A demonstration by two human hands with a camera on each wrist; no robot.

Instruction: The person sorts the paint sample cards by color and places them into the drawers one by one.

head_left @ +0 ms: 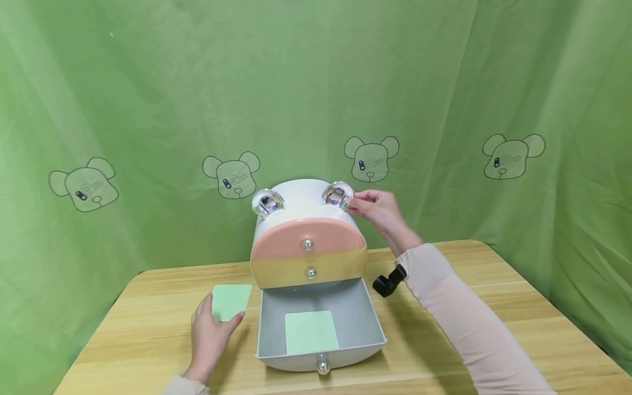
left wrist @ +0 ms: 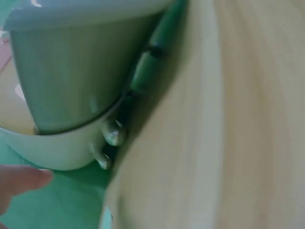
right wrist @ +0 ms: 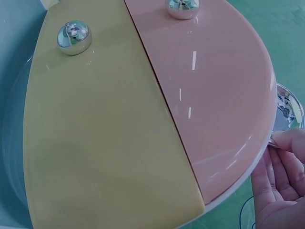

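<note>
My left hand [head_left: 208, 336] grips a light green square sheet [head_left: 230, 302] between thumb and fingers, left of a small rounded drawer box [head_left: 307, 198]. In the left wrist view only a fingertip [left wrist: 26, 180] shows beside the box. At the box's upper right, my right hand [head_left: 381, 213] pinches a shiny silver ear [head_left: 338, 195] with thumb and fingers. The bottom grey drawer [head_left: 372, 321] is pulled out, and another light green sheet [head_left: 311, 332] lies in it. Above it the yellow drawer [right wrist: 109, 129] and the pink drawer [right wrist: 221, 95] are closed.
The box stands on a wood-grain table [head_left: 148, 323]. A second silver ear [head_left: 268, 203] sits at its upper left. A black clip-like device [head_left: 390, 281] is strapped at the right cuff. A green curtain [head_left: 306, 82] with bear outlines hangs behind.
</note>
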